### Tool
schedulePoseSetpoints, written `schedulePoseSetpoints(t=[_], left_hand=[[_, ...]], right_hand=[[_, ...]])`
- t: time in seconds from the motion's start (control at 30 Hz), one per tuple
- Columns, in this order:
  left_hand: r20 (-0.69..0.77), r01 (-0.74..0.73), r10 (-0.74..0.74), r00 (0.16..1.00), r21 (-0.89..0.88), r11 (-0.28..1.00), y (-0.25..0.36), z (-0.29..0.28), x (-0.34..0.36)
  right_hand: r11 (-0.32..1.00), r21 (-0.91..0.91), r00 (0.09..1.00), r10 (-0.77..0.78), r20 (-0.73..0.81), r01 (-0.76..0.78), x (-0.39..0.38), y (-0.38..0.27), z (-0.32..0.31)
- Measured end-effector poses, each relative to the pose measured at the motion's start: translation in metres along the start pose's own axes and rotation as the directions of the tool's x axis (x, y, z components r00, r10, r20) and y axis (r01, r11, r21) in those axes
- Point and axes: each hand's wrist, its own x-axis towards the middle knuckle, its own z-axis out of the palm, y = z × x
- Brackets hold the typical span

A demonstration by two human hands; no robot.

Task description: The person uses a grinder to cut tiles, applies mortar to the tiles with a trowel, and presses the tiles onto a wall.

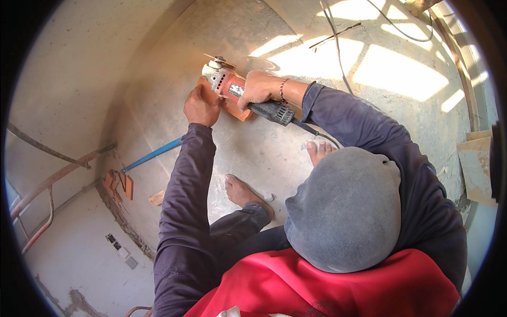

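- The right hand [259, 89] is wrapped around the body of a red and grey angle grinder [232, 87], fingers closed tight on it just behind the metal head.
- The grinder lies slanted, its black rear handle [274, 111] pointing down to the right, with a dark cord [317, 134] trailing from it toward the bare right foot [318, 150].
- The grinder's thin disc [219, 61] sits at the upper left end of the tool, tilted, just above the concrete floor [158, 79].
- The left hand [202, 105] presses down on an orange brick piece [237, 112], which lies on the floor directly under the grinder; its fingers are curled over the piece's left edge, and how far they close around it cannot be told.
- Both forearms wear dark purple sleeves; a red and white cord bracelet [283, 90] circles the right wrist.
- The bare left foot [243, 193] rests flat on the floor below the hands.
- A grey cloth-covered knee [346, 208] and a red garment [317, 285] fill the lower part of the view.
- A blue rod [153, 154] lies on the floor to the left, its far end reaching a small heap of orange brick fragments [119, 185] at the floor's edge.
- Thin cables [338, 47] run across the sunlit patches at the top.
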Motion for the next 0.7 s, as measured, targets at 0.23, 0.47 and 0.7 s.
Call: schedulePoseSetpoints(t=[0.23,0.47,0.7], left_hand=[[0.012,0.027,-0.027,1.0,-0.011,1.0,0.0024,-0.002,-0.0006],[0.011,0.019,-0.018,1.0,-0.021,1.0,0.0023,-0.0018,-0.0002],[0.016,0.026,-0.026,1.0,-0.025,0.999,0.0033,-0.0026,-0.0005]], right_hand=[[1.0,0.004,1.0,0.009,0.007,-0.009,-0.0019,-0.0011,-0.0005],[1.0,0.014,1.0,0.016,0.006,-0.016,-0.0005,0.0009,0.0006],[0.998,0.054,1.0,0.021,0.022,-0.022,-0.002,0.0017,0.0004]])
